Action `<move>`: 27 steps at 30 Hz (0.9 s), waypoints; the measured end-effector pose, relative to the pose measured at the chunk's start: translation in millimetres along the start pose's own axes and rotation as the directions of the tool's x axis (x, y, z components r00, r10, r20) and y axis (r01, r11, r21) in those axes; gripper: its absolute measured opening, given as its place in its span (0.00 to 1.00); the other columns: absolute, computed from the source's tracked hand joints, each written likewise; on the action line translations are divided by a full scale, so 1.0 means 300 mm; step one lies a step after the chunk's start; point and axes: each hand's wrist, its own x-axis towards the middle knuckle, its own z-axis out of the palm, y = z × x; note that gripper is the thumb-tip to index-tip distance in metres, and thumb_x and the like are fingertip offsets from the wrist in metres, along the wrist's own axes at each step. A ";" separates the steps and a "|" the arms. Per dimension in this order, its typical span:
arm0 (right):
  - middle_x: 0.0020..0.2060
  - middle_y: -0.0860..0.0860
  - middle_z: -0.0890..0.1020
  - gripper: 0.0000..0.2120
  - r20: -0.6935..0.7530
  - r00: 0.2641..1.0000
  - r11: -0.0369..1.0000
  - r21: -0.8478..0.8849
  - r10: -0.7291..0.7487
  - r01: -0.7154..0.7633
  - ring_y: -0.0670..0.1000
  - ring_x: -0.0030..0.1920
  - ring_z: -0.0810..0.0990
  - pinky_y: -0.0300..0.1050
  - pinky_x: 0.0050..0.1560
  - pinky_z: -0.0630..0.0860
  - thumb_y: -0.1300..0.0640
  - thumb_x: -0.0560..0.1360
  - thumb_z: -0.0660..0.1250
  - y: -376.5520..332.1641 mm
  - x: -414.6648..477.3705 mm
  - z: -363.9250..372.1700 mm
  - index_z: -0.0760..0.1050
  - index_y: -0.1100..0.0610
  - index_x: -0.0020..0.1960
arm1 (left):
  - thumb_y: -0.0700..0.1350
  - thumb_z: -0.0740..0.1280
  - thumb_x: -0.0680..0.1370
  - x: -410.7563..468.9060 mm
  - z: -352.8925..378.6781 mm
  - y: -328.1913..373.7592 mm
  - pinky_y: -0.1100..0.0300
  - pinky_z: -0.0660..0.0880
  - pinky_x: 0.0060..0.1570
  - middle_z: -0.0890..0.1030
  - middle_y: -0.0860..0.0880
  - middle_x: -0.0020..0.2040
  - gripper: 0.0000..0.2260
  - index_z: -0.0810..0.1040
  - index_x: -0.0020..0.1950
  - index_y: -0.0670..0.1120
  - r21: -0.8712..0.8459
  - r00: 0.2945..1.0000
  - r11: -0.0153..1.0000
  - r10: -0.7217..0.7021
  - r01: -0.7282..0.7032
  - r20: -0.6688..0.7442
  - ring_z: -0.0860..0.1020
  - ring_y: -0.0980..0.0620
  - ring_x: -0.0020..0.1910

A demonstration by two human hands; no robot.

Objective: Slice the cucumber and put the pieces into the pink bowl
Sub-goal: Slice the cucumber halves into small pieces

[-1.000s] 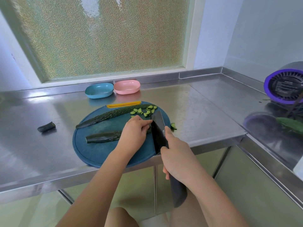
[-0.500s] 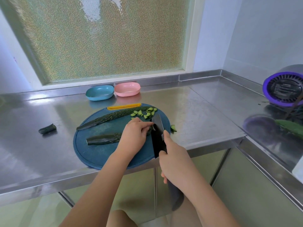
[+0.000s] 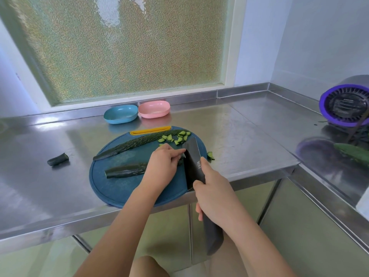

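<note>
The tabletop (image 3: 239,136) is shiny, smooth metal. The round board (image 3: 119,186) looks like dull blue plastic. The pink bowl (image 3: 154,109) and blue bowl (image 3: 120,114) look like smooth plastic. The knife (image 3: 192,162) is dark and dull. The cucumber (image 3: 123,171) skin is bumpy and glossy. The window glass (image 3: 123,47) is pebbly.

Both bare forearms are extended from the bottom edge toward mid-frame. The left hand (image 3: 162,166) is arched, fingers curled down onto the cucumber (image 3: 125,171). The right hand (image 3: 215,194) is wrapped round the knife (image 3: 192,164), thumb laid on its blade.
</note>
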 end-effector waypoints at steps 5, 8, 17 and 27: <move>0.46 0.56 0.77 0.32 -0.003 1.000 0.996 0.094 -0.008 0.008 0.48 0.23 0.75 0.42 0.29 0.79 0.61 0.80 0.53 0.000 -0.010 -0.012 0.44 0.41 0.78 | 0.37 0.62 0.79 -0.003 -0.002 0.004 0.69 0.61 0.39 0.71 0.51 0.39 0.14 0.78 0.62 0.47 -0.021 1.000 1.000 -0.001 0.001 -0.003 0.70 0.54 0.42; 0.45 0.55 0.77 0.32 0.006 1.000 0.997 0.082 -0.007 0.007 0.48 0.24 0.75 0.43 0.31 0.80 0.61 0.80 0.53 -0.004 -0.013 -0.009 0.44 0.41 0.78 | 0.37 0.62 0.78 -0.003 -0.003 0.002 0.69 0.61 0.40 0.72 0.50 0.40 0.13 0.78 0.61 0.46 -0.024 1.000 1.000 -0.005 0.005 -0.003 0.70 0.53 0.42; 0.44 0.58 0.79 0.32 0.012 1.000 0.999 -0.042 0.003 -0.003 0.49 0.26 0.76 0.40 0.31 0.79 0.61 0.80 0.51 -0.013 -0.017 0.001 0.42 0.42 0.78 | 0.38 0.62 0.79 -0.002 0.000 -0.002 0.68 0.61 0.40 0.73 0.49 0.41 0.13 0.79 0.61 0.45 -0.016 1.000 1.000 -0.001 0.000 -0.012 0.70 0.53 0.43; 0.51 0.56 0.75 0.35 -0.001 1.000 0.985 -0.172 0.006 -0.006 0.58 0.44 0.79 0.54 0.50 0.79 0.63 0.79 0.52 -0.023 0.006 0.033 0.38 0.44 0.78 | 0.37 0.63 0.78 0.000 0.002 -0.009 0.70 0.62 0.41 0.75 0.49 0.43 0.13 0.79 0.60 0.46 -0.002 1.000 1.000 0.012 -0.012 -0.012 0.72 0.54 0.43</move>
